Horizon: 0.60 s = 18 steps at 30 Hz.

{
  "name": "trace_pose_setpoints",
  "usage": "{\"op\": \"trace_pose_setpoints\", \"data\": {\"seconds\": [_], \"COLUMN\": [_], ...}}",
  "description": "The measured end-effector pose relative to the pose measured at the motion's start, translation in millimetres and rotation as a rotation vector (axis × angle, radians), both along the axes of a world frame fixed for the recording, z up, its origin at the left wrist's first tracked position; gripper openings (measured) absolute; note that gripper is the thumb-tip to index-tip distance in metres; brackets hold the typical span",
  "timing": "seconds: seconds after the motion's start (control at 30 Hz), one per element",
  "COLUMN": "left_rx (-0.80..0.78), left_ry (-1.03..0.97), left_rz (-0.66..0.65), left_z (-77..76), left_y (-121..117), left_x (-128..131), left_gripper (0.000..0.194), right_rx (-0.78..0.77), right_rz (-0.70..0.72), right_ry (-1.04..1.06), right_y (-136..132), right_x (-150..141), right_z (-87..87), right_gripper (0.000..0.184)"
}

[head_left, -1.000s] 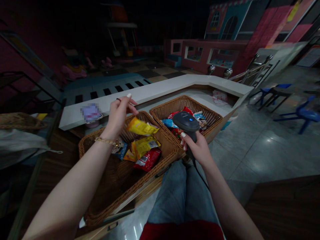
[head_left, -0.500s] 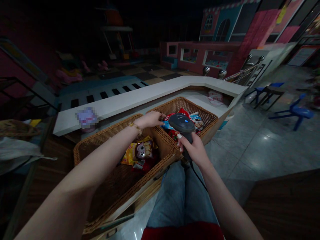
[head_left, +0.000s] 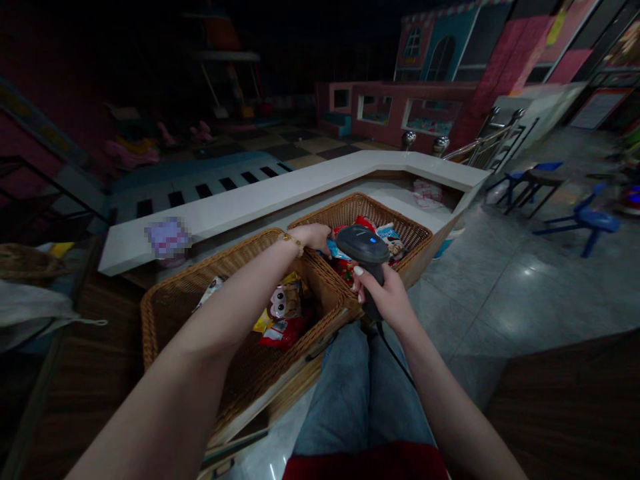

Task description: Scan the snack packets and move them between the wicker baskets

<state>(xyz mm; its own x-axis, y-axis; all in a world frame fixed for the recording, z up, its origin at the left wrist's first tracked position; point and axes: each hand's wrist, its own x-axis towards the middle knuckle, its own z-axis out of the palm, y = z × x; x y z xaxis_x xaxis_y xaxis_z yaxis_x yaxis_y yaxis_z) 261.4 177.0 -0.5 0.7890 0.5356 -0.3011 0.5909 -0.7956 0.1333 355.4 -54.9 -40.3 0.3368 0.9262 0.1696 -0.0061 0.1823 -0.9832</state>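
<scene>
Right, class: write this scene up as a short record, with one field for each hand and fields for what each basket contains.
Right hand: grips a corded barcode scanner with its blue light on
Left hand: over the far wicker basket's rim; any grip is hidden
Near wicker basket: contains snack packets
Far wicker basket: contains more snack packets
Behind baskets: white counter
</scene>
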Motion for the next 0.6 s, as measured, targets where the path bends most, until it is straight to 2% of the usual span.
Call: {"op": "trace_pose_setpoints", "data": {"seconds": [0.13,0.27,0.33,0.4,0.5,0.6], "left_rx": [0.138,0.385,0.523,0.63,0.723,0.781], "left_ry": [-0.045,-0.245,-0.385,-0.513,-0.636,-0.69], "left_rz": [0.004,-0.003,0.008,0.014,0.012,0.016], "left_z": [24.8,41.5,40.4,33.1,17.5,6.1], "left_y": [-13.2,-33.8,-44.5,-53.8,-62.2,-63.0], "left_x": [-12.1,-37.5,-54.0,-70.5,-90.1,-99.1], "left_gripper": [0.048,0.056,0.061,0.065,0.067,0.069], "right_rx": [0.024,0.043,0.041,0.027,-0.004,-0.013], "right_rz": [-0.003,0.003,0.001,-0.005,-0.031,-0.035], "right_ry": [0.024,0.022,-0.015,-0.082,-0.195,-0.27], "right_y": [-0.6,-0.8,-1.1,-1.5,-2.6,-3.6], "right_x": [-0.3,0.5,1.1,1.7,2.8,4.2], "right_z": [0.0,-4.3,-7.6,-10.7,-13.8,-14.8], "right_gripper": [0.035,0.034,0.033,0.032,0.032,0.033]}}
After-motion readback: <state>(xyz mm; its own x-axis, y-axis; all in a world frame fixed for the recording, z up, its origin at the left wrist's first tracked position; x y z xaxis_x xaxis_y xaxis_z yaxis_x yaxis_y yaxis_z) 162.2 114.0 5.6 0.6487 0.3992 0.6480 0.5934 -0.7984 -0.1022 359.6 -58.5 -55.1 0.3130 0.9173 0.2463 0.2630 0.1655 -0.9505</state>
